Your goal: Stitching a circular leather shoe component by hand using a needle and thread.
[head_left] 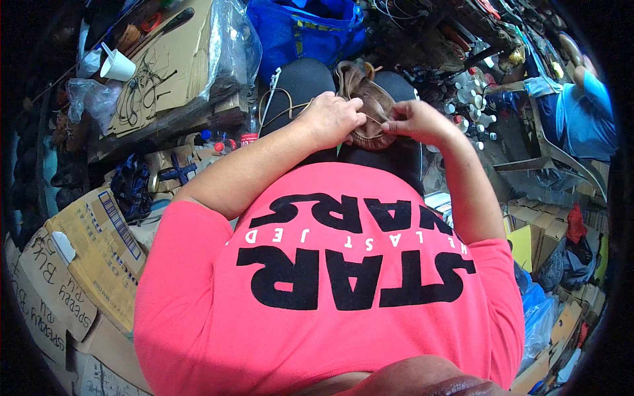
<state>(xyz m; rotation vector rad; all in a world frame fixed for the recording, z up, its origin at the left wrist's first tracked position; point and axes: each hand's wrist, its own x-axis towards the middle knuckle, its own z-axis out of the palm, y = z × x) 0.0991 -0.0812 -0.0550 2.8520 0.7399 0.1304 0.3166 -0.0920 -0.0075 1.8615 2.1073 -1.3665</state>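
Both left hand (333, 120) and right hand (417, 123) grip brown leather (367, 136) — blue bag (281, 41) beyond, bottles (487, 121) off right.

The left hand (332, 121) and right hand (419, 122) pinch a brown leathery piece (374, 99) between dark-trousered knees (305, 78), a tan cord (290, 99) looping left, with a blue bag (290, 43) beyond, a white cup (119, 66) by stacked cardboard (188, 49) at left, and small bottles (472, 99) clustered at right.

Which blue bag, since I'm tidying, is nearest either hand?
The large blue bag beyond the left knee, nearer the left hand; the blue plastic bag lies lower right.
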